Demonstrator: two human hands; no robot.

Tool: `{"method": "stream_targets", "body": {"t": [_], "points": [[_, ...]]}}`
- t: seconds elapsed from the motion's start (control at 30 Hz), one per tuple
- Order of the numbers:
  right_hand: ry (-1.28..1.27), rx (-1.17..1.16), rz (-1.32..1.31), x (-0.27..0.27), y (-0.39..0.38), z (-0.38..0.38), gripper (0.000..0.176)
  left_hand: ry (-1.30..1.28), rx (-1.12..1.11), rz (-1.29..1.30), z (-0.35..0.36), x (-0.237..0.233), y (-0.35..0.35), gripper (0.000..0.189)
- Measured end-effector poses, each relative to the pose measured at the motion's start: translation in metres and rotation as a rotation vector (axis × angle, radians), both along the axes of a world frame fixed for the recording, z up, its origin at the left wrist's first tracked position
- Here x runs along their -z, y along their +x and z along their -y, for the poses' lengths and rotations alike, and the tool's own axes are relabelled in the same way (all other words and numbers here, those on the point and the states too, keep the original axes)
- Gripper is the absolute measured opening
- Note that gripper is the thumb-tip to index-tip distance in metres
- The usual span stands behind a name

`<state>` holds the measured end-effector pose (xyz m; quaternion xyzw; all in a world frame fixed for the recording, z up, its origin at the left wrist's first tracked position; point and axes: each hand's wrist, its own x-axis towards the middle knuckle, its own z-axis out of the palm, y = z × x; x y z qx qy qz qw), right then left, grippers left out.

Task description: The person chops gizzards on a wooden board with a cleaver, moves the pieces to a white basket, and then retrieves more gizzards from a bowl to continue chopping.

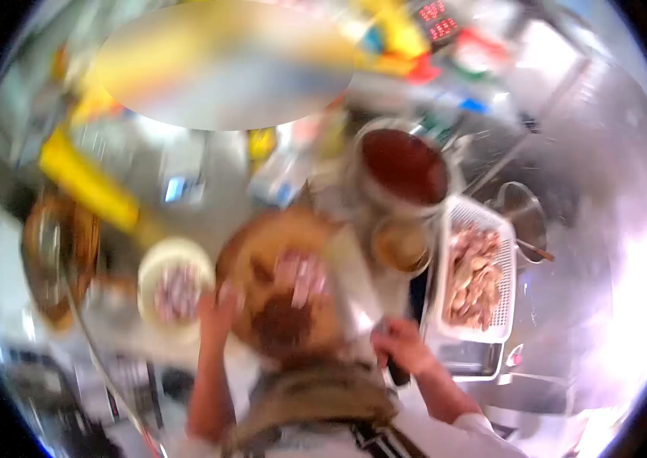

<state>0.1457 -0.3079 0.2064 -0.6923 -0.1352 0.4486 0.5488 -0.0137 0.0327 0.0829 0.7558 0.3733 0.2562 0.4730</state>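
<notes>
My right hand (402, 343) is wrapped around the dark handle of a cleaver (352, 281). Its broad blade stands over the right edge of a round wooden chopping board (245, 248). Chopped pinkish-white pieces (300, 276) lie on the board, with a dark reddish-brown patch (281, 319) in front of them. Between the board's left edge and a pale bowl (154, 256) of similar pieces (178, 291) is my left hand (219, 304). Its fingers look apart and nothing shows in them, though motion blurs them.
Another person's yellow sleeve (87, 179) reaches toward the bowl from the left. A pot of dark red liquid (403, 166), a smaller container (401, 244), a white basket (508, 294) of meat pieces (476, 278) and a metal bowl (523, 217) stand right of the board.
</notes>
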Motion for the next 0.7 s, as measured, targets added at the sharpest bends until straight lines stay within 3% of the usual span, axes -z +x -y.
{"method": "stream_targets", "body": {"t": [0.03,0.07,0.13,0.2,0.27,0.37,0.47,0.57,0.7], "points": [[0.009,0.033,0.022,0.012,0.0,0.001,0.012,0.216,0.021,-0.144,0.013,-0.007,0.009,0.026],[-0.017,0.051,-0.033,0.011,0.0,-0.004,0.01,0.27,-0.013,0.025,0.033,-0.007,0.016,0.029],[-0.006,0.073,-0.097,0.011,-0.009,-0.007,0.01,0.483,0.138,-0.315,0.081,-0.003,0.024,0.028],[0.026,0.038,-0.111,0.016,-0.004,-0.008,0.012,0.603,0.289,-0.401,0.111,0.009,0.031,0.03],[-0.017,-0.009,-0.089,0.019,-0.001,-0.005,0.011,0.654,0.372,-0.183,0.147,0.061,0.024,0.032],[-0.041,-0.081,-0.05,0.031,0.007,-0.01,0.011,0.51,0.428,-0.271,0.155,0.029,0.007,0.034],[-0.053,-0.157,0.01,0.036,0.012,-0.022,0.012,0.514,0.267,-0.32,0.124,0.038,0.019,0.038],[-0.068,-0.18,0.055,0.056,0.014,-0.03,0.017,0.385,0.299,-0.354,0.105,0.04,0.044,0.042],[-0.078,-0.184,0.211,0.047,0.006,-0.053,0.015,0.118,0.419,-0.682,0.097,0.033,0.055,0.041]]}}
